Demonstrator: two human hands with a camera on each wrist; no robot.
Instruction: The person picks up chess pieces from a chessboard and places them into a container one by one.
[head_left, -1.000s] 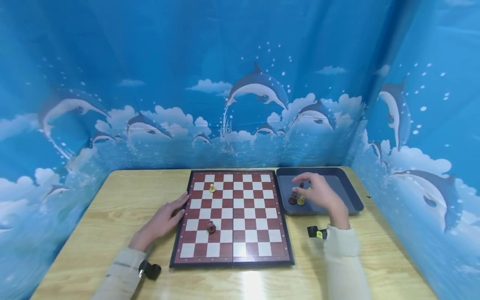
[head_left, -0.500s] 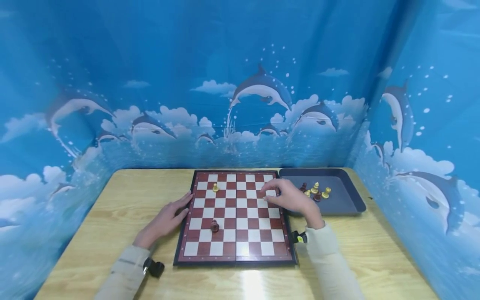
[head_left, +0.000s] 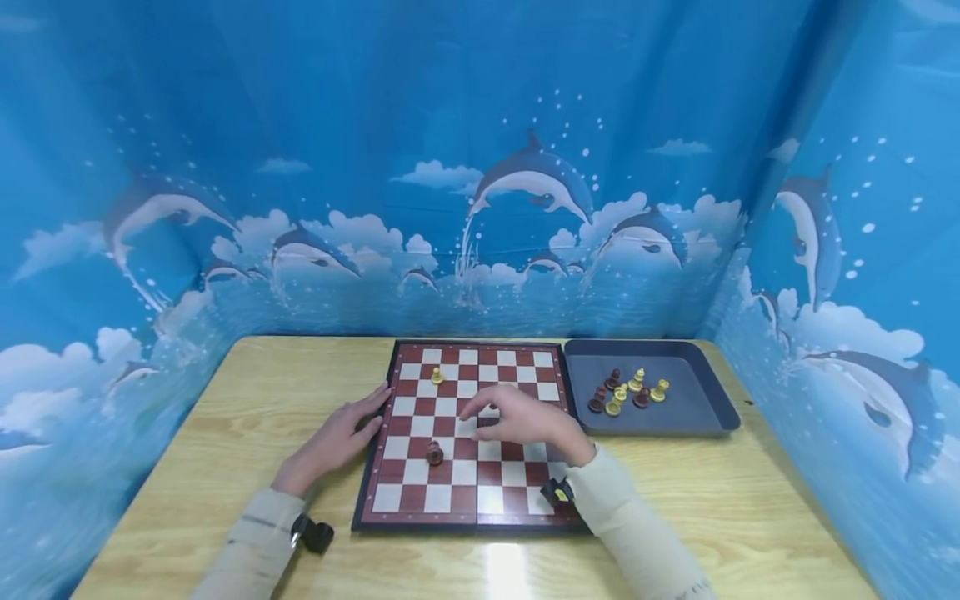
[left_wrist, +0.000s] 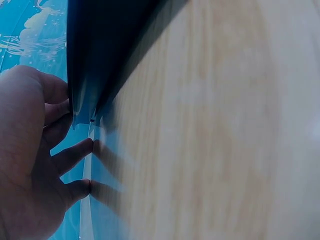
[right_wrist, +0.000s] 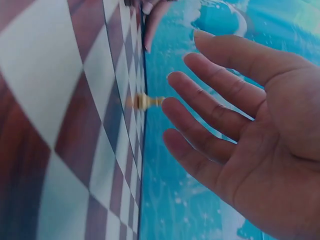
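A red and white chessboard (head_left: 491,521) lies on the table with two pieces on its left half. The light yellow pawn (head_left: 437,376) stands near the far edge; a dark brown chess piece (head_left: 434,453) is nearer the front. My left hand (head_left: 337,437) rests against the board's left edge; the left wrist view shows its fingertips at the dark board rim (left_wrist: 85,65). Over the middle of the board hovers my right hand (head_left: 517,417), holding nothing, its fingers relaxed and spread apart. In the right wrist view the yellow pawn appears beyond those fingers (right_wrist: 200,120).
To the right of the board sits a dark grey tray (head_left: 697,417) holding several yellow and brown chess pieces. Behind the wooden table (head_left: 300,375) hangs a blue dolphin-print curtain (head_left: 360,167), which also runs along the right side.
My right hand has moved left from above the tray to over the middle of the board, uncovering the pieces in the tray. My left hand stays at the board's edge.
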